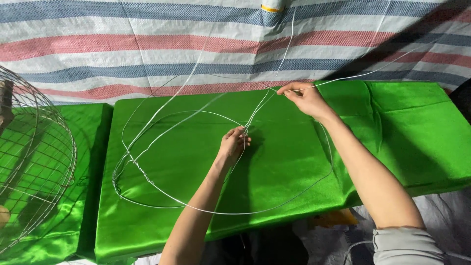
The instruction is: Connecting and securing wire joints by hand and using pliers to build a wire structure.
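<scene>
A frame of thin silver wire hoops (162, 196) lies on a bright green cloth-covered table (402, 132). Several loops cross and join at the left side near the table's edge. My left hand (234, 144) pinches the wire where strands meet near the table's middle. My right hand (305, 97) grips a wire strand farther back, where it bends toward the striped backdrop. Loose wire ends run up and off to the right behind it.
A domed wire mesh cage (37, 162) stands at the left on a second green-covered surface. A striped red, blue and white tarp (147, 44) hangs behind. A roll-like object (273, 6) shows at the top edge.
</scene>
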